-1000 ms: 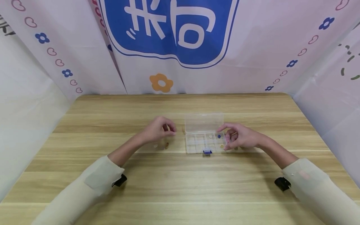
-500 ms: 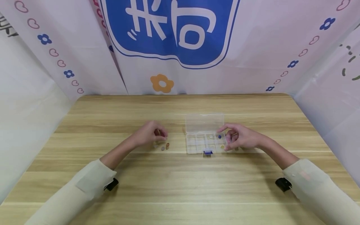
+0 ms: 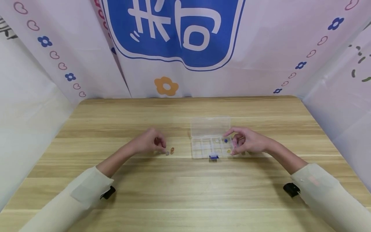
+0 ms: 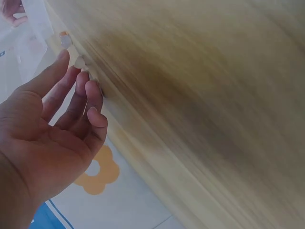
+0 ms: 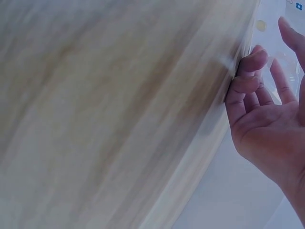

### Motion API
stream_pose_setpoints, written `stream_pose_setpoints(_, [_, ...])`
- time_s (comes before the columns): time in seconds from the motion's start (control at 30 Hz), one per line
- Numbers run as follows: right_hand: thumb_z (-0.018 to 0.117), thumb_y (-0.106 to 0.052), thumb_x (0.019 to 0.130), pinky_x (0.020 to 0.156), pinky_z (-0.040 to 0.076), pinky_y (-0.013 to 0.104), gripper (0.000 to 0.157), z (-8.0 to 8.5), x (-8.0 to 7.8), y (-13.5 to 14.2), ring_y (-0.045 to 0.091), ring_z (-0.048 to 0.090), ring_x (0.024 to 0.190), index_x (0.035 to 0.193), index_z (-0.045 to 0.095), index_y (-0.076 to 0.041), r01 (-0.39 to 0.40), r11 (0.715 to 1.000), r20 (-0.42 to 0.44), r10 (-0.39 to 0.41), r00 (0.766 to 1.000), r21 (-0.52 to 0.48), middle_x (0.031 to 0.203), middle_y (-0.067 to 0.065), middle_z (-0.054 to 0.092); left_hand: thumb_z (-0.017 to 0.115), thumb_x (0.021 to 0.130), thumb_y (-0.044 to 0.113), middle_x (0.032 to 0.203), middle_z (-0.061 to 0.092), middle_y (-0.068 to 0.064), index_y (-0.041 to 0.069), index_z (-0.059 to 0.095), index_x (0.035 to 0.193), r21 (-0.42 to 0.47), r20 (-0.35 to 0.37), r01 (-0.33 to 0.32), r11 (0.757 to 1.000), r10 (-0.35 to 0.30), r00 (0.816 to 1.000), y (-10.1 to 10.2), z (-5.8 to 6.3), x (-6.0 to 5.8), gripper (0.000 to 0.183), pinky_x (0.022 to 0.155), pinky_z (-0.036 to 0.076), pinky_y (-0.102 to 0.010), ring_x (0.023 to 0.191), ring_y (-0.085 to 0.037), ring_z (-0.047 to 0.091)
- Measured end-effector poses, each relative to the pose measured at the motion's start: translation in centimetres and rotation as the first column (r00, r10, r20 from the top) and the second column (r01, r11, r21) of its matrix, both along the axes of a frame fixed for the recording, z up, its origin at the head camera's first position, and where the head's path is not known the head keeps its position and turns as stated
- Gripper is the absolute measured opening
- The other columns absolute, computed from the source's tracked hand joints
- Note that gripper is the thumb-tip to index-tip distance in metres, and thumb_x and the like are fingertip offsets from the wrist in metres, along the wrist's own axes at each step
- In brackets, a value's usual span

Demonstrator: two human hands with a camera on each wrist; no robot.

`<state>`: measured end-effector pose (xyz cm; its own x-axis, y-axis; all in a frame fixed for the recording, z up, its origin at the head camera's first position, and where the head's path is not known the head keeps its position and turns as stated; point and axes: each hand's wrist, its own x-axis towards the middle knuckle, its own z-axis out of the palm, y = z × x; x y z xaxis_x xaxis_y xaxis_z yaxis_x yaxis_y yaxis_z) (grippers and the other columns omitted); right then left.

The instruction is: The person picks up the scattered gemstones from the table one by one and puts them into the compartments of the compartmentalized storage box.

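On the table, the clear plastic compartment box [image 3: 197,153] lies with its lid [image 3: 210,127] folded back and a blue latch [image 3: 214,157] at the front. A blue bead [image 3: 225,141], a yellow one [image 3: 228,151] and whitish pieces occupy compartments toward the right. My right hand [image 3: 251,140] grips the box's right end, index finger at the rear edge and thumb at the front corner. Left of the box, my left hand [image 3: 148,141] reaches down beside a greyish bead [image 3: 167,153] and an orange-brown bead [image 3: 172,149]. Its thumb and bent index finger stand slightly apart near a pale bead [image 4: 80,62].
The wooden table [image 3: 185,190] carries both hands' work near its middle. Behind it hangs a white cloth with a blue sign [image 3: 162,48] and an orange flower [image 3: 166,86]. White cloth also flanks both sides. Dark wrist cameras [image 3: 108,192] sit under the sleeves.
My left hand has moved left and down from near the box to the loose beads, uncovering the greyish and orange-brown ones. My right hand and the box have stayed put.
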<state>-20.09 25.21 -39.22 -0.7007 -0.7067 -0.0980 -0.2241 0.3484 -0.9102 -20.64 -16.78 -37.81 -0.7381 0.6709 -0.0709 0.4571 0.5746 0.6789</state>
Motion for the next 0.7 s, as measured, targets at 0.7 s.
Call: stream_pose_setpoints(0.7, [0.082,0.004,0.083,0.060,0.048,0.022,0.064,0.0,0.2,-0.1,0.010,0.055,0.066,0.138,0.051,0.011,0.034,0.999,0.010,-0.034,0.999,0.025,0.082,0.011,0.063,0.083,0.083,-0.002,0.076,0.067,-0.002,0.001,0.072,0.085,-0.050,0.070,-0.024,0.998,0.028,0.997,-1.5,0.3,0.5,0.012,0.063,0.051,-0.024,0.068,-0.012,0.058])
